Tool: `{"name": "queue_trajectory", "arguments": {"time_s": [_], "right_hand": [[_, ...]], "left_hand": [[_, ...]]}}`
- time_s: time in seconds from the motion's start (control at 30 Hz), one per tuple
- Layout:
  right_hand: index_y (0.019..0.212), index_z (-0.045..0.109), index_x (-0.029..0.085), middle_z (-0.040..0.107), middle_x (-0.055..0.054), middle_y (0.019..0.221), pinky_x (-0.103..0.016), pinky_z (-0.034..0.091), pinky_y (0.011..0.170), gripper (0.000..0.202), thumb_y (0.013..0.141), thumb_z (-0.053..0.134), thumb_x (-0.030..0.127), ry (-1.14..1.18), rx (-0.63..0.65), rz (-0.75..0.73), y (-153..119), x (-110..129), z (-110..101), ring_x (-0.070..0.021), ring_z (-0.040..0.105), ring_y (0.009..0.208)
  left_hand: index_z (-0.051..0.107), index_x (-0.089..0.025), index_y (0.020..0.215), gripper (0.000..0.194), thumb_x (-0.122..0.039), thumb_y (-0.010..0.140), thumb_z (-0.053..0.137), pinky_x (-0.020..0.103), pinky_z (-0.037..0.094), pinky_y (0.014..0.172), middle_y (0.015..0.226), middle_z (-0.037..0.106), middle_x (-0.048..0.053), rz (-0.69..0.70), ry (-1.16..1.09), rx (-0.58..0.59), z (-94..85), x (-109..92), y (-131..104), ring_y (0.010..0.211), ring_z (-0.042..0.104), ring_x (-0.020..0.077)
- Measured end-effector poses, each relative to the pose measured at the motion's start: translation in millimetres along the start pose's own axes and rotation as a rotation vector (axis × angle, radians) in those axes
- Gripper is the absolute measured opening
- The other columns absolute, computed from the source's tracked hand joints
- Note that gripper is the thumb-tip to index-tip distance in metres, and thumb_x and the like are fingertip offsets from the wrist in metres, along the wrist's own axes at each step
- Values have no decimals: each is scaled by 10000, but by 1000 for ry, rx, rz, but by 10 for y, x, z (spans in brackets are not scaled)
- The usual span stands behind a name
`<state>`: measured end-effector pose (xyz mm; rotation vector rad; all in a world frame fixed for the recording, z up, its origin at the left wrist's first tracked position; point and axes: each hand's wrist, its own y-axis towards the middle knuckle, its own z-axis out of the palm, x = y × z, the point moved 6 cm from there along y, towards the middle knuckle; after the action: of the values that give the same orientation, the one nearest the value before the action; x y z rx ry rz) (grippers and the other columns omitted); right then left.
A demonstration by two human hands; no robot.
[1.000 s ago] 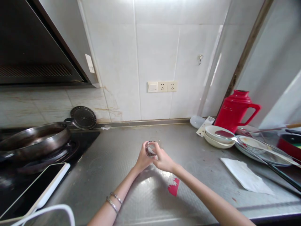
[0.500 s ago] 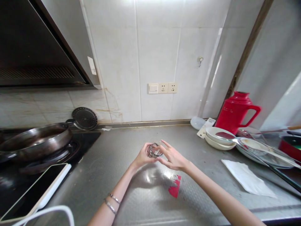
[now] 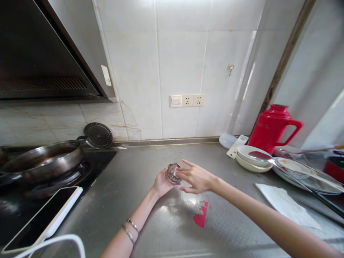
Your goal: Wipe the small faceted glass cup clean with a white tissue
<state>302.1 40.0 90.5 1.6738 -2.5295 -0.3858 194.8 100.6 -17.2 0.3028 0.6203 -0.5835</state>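
Looking through the head camera from afar, I am seeing a white cable (image 3: 67,236) curving near a white-cased phone (image 3: 40,218), and a ragged red patch (image 3: 200,218) lying on the steel counter (image 3: 142,159). Beyond it, my left hand (image 3: 161,183) is gripping a small glass cup (image 3: 171,176) mid-counter, while my right hand (image 3: 198,178) is spreading its fingers at the rim, thumb apart, though I cannot tell whether they are touching it. Farther off, stacked white bowls (image 3: 249,165) are standing before a red thermos (image 3: 268,132).
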Motion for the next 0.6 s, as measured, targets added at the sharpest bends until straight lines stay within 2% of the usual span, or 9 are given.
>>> {"name": "queue_trajectory", "arguments": {"time_s": [0.1,0.27,0.4,0.5,0.6], "right_hand": [[1253,522,129,647,-160,1185,-536,188,1134,461,893,492,414,-13,13,-52,34,-40,10,-256,527,1226],[1356,423,95,573,-193,1297,-544,180,1136,590,873,522,419,-64,61,-90,76,-175,82,-274,461,1295],[1334,443,114,537,-184,1343,-533,151,1147,550,873,522,404,-113,69,-111,126,-294,152,-254,464,1294],[1323,451,115,513,-179,1371,-515,108,1161,540,862,537,382,-148,75,-142,161,-355,221,-238,448,1308],[1311,465,106,518,-186,1363,-515,90,1163,538,845,557,360,-185,79,-146,191,-391,291,-240,452,1304]], "left_hand": [[641,-125,1091,446,-468,813,583,372,511,671,914,722,110,-8,-3,-39,-3,17,28,755,672,242],[662,-141,951,395,-488,777,588,296,492,536,762,712,82,-45,3,-130,-42,-11,164,648,666,219],[656,-147,900,378,-492,771,569,290,478,476,713,711,77,-156,28,-102,-81,-15,274,608,665,233],[659,-143,881,437,-551,773,546,301,488,466,711,717,90,-216,25,-80,-113,-4,303,610,671,245],[664,-132,846,537,-645,769,524,297,488,458,677,710,95,-217,26,-130,-165,-3,307,584,668,240]]}}
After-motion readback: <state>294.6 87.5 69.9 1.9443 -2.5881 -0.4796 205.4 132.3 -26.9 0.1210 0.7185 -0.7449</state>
